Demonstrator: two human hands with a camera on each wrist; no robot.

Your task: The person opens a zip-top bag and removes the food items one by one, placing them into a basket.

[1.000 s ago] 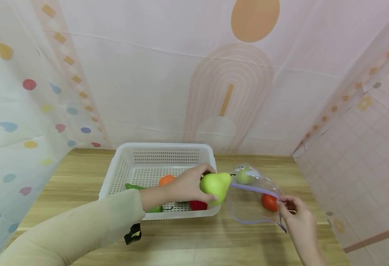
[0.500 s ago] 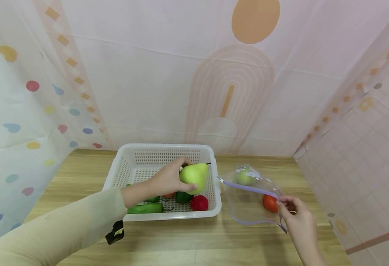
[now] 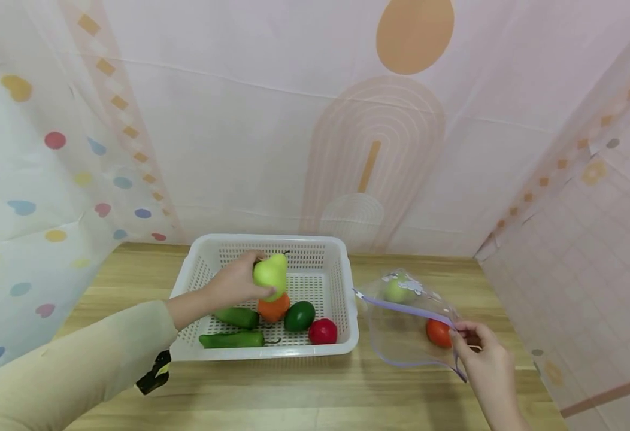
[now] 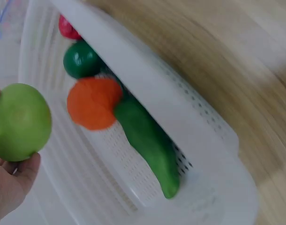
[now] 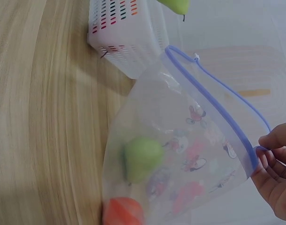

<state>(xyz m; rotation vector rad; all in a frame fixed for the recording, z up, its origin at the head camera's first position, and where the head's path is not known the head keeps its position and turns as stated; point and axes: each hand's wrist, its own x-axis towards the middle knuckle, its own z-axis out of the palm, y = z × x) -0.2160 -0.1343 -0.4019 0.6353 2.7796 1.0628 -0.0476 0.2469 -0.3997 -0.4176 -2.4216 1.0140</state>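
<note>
My left hand [image 3: 235, 281] grips a yellow-green pear [image 3: 272, 275] above the white basket [image 3: 350, 311]; the left wrist view shows the pear [image 4: 22, 123] from its round bottom, with fingertips around it. At the right, my right hand [image 3: 484, 353] pinches the purple zip edge of a clear plastic zip bag [image 3: 401, 335]. Through the bag's printed film I see a green pear [image 5: 143, 159] and a red tomato-like piece [image 3: 439, 333]. In the right wrist view, thumb and fingers of the hand [image 5: 279, 173] hold the bag's corner, and its mouth gapes.
Inside the basket lie two green peppers [image 3: 232, 340], an orange lumpy piece [image 3: 274, 307], a dark green oval piece [image 3: 300, 316] and a red round piece [image 3: 323, 331]. The basket stands on a wooden table [image 3: 315, 389]. Patterned sheets [image 3: 239, 149] rise behind and at both sides.
My left hand has carried the pear leftward, from beside the bag's mouth across the basket's right rim to above its middle. My right hand stays at the bag's corner.
</note>
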